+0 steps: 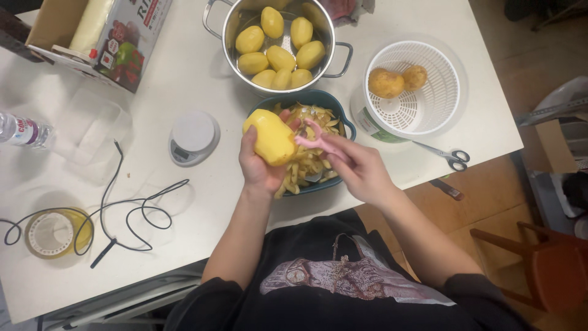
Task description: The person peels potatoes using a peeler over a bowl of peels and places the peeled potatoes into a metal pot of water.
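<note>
Head view looks straight down on a white tabletop (pixel 184 79) where the person's left hand (pixel 260 168) has its grip clamped on a large, smooth, yellow peeled potato (pixel 269 136), held up just above the near-left rim of a dark blue oval ceramic dish (pixel 349 125) heaped with pale potato peelings (pixel 306 165). The right hand (pixel 361 168) has its grip closed around a pink plastic peeler (pixel 315 141), whose head rests against the right side of that potato. Just behind the dish stands a shiny steel two-handled pot (pixel 228 24) holding a pile of peeled yellow potatoes (pixel 282 58). To the right of the pot sits a round white plastic strainer basket (pixel 450 92) with two brown unpeeled potatoes (pixel 398 79) inside, touching each other. A pair of steel scissors with dark handles (pixel 450 156) lies near the tabletop edge, just in front of the basket. Left of the dish is a small round white kitchen scale (pixel 193 136), and a thin black cable (pixel 122 208) loops across the tabletop toward a round jar with a yellowish rim (pixel 86 230). A clear plastic bottle (pixel 24 130) lies at the far left edge, and a printed cardboard box (pixel 131 37) stands at the back left.
</note>
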